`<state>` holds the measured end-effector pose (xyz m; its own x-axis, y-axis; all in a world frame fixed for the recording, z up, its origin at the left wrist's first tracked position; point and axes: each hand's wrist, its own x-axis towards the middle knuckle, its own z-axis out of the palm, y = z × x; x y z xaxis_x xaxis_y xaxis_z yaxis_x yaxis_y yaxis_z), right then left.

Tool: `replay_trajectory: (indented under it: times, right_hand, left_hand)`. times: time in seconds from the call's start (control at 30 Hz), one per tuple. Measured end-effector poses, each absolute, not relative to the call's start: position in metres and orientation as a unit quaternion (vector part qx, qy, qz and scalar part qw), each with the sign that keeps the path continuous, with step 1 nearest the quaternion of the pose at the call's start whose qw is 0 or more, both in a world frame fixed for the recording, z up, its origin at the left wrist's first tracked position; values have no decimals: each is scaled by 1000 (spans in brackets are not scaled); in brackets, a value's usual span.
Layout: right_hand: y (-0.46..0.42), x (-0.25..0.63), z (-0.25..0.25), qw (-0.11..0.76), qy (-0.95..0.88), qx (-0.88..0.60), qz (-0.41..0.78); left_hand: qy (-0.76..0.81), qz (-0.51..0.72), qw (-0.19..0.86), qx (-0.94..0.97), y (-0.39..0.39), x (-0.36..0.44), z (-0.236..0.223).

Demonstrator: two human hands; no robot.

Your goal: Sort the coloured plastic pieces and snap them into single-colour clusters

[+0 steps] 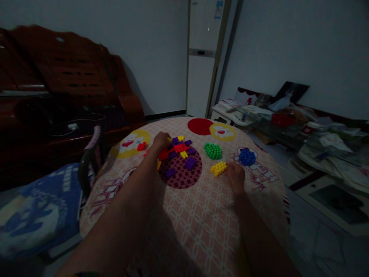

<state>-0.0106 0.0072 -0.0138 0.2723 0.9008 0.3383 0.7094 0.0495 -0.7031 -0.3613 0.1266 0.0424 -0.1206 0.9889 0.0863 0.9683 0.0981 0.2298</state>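
My left hand (162, 141) reaches to the left side of a loose pile of plastic building blocks. Its fingers are curled in and partly hidden, with a small yellow block (168, 139) at the fingertips. Around it lie red blocks (181, 148), purple blocks (190, 163) and another yellow block (183, 154). On the right, my right hand (235, 176) is closed at the right end of a knobbly cluster of joined yellow blocks (218, 168), which rests on or just above the tablecloth. Behind that stands a green block cluster (213, 151); a blue block cluster (247, 156) is farther right.
A patterned cloth covers the round table (190, 219). A red block (141, 146) lies near its left edge. At the left stand a chair (89, 161) with a blue cover and a wooden bench (72, 73). A cluttered glass-topped table (276, 127) is at the right.
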Motion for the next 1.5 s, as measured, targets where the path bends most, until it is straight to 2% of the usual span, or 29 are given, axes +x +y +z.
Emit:
replay_trajectory:
  times: [0.13, 0.3, 0.4, 0.47, 0.6, 0.67, 0.83, 0.97, 1.1, 1.27, 1.5]
  right_hand:
    - [6, -11, -12, 408, -592, -683, 124]
    - [7, -11, -13, 410, -587, -687, 125]
    - [7, -11, -14, 412, -591, -683, 123]
    - [7, -10, -15, 414, -590, -682, 124]
    - [8, -10, -16, 417, -594, -677, 121]
    - [8, -10, -16, 410, -595, -681, 118]
    - [9, -11, -15, 403, -590, -690, 116]
    - [8, -11, -14, 406, -595, -683, 118]
    - [8, -11, -14, 399, -593, -689, 121]
    - [9, -11, -13, 398, -586, -694, 131]
    - [8, -10, -14, 400, -583, -695, 128]
  left_hand:
    - [708, 95, 24, 699, 96, -356, 55]
    - [568, 34, 179, 803, 67, -357, 80]
    - [536, 66, 252, 803, 72, -356, 85]
    - [560, 117, 238, 785, 85, -351, 81]
    - [647, 200, 93, 730, 119, -329, 62]
    - [675, 197, 52, 710, 133, -317, 52]
    - [700, 92, 85, 703, 153, -300, 41]
    - [703, 69, 92, 702, 152, -302, 43]
    - [691, 68, 91, 714, 138, -312, 49]
    - [654, 133, 64, 742, 108, -327, 61]
    - [627, 108, 122, 762, 52, -339, 73]
